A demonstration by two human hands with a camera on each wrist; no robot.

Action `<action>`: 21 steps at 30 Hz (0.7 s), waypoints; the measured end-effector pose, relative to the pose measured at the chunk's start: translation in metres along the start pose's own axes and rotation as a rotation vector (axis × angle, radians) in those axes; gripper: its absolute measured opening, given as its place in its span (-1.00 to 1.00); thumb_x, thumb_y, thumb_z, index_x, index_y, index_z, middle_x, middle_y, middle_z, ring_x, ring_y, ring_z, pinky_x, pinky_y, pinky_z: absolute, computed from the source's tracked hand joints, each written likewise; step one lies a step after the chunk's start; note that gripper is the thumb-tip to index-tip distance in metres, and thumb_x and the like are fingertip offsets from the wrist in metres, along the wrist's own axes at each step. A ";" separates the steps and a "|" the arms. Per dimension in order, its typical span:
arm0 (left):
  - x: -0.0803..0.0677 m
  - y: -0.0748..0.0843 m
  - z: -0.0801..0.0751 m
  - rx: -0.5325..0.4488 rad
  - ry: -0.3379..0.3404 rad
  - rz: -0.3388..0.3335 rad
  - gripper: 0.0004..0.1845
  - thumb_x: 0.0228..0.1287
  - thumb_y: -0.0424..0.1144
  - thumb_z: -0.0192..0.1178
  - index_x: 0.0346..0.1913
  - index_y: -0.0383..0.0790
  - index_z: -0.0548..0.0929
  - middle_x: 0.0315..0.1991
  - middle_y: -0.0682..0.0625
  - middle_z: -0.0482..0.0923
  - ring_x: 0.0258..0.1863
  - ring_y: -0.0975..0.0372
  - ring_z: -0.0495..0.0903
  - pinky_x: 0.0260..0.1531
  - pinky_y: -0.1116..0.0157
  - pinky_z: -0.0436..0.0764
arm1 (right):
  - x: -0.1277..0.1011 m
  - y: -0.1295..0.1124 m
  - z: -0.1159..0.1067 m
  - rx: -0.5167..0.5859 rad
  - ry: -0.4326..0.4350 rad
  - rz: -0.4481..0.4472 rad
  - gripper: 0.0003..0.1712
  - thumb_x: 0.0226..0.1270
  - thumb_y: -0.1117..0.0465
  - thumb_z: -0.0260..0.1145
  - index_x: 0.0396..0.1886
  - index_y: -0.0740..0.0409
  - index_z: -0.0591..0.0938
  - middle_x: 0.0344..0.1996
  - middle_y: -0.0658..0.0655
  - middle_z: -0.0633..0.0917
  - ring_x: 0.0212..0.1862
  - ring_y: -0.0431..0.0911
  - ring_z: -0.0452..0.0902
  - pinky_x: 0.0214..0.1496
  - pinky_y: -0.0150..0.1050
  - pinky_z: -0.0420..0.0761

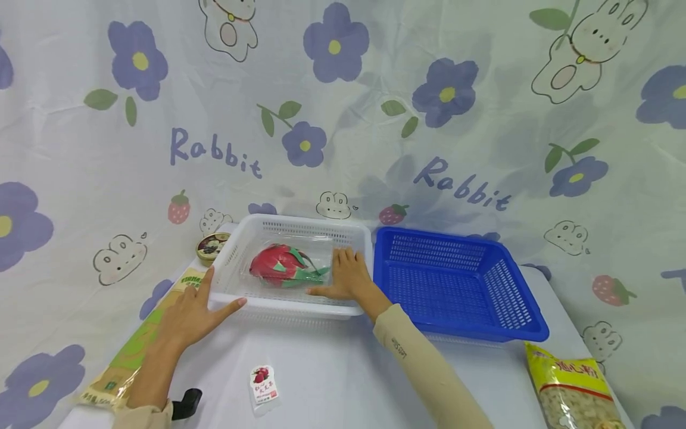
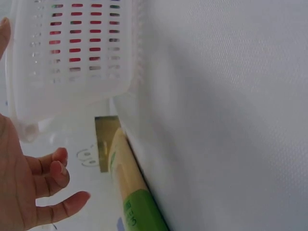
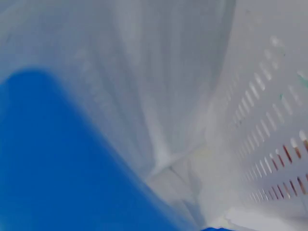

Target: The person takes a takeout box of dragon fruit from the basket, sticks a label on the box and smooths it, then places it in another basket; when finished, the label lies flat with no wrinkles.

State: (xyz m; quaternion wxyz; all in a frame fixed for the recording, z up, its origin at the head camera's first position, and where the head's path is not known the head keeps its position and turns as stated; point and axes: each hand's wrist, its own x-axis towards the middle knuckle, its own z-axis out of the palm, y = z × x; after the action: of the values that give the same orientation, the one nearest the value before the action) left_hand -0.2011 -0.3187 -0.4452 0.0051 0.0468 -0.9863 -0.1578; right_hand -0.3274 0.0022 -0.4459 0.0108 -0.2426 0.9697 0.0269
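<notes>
Rabbit backdrop (image 1: 364, 149) runs outta frame. Left hand (image 1: 187, 313) spread at white basket (image 1: 300, 307); right hand (image 1: 351, 277) by dragon fruit (image 1: 276, 264), can't tell if pinching. Yellow bag (image 1: 576, 393) cropped.

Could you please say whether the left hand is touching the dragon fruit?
Apart: the head view shows part of the white basket between the left hand and the dragon fruit.

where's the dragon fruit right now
In the head view, left of centre, the dragon fruit lies inside the white basket, in what looks like clear packaging, with the blue basket to its right.
</notes>
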 end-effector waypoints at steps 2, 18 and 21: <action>0.000 -0.001 0.001 0.001 -0.006 0.000 0.24 0.15 0.60 -0.06 0.59 -0.08 -0.37 0.14 -0.59 0.30 -0.17 -0.28 0.51 -0.39 -0.07 0.49 | 0.001 -0.002 0.001 0.029 -0.032 0.020 0.50 -0.05 -0.80 -0.14 0.57 0.27 0.05 0.47 0.24 0.27 0.47 0.15 0.16 0.50 0.08 0.15; -0.002 -0.001 0.002 -0.006 -0.001 -0.003 0.24 0.15 0.59 -0.06 0.60 -0.11 -0.33 0.12 -0.57 0.32 -0.22 -0.22 0.52 -0.38 -0.09 0.51 | 0.006 -0.017 0.009 0.270 -0.138 0.070 0.48 0.01 -0.74 -0.05 0.60 0.24 -0.17 0.49 0.29 0.27 0.49 0.19 0.19 0.52 0.18 0.07; -0.002 -0.001 0.001 -0.005 -0.004 -0.006 0.24 0.15 0.59 -0.06 0.60 -0.10 -0.34 0.13 -0.58 0.32 -0.23 -0.20 0.52 -0.39 -0.08 0.52 | 0.007 -0.020 0.009 0.280 -0.140 0.070 0.49 0.02 -0.74 -0.06 0.60 0.25 -0.20 0.48 0.29 0.29 0.47 0.20 0.22 0.52 0.20 0.06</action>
State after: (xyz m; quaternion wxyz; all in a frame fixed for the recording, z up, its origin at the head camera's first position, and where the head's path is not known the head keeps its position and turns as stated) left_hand -0.1992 -0.3195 -0.4466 0.0030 0.0495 -0.9858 -0.1604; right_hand -0.3239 -0.0183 -0.4564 0.1109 -0.2021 0.9688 -0.0915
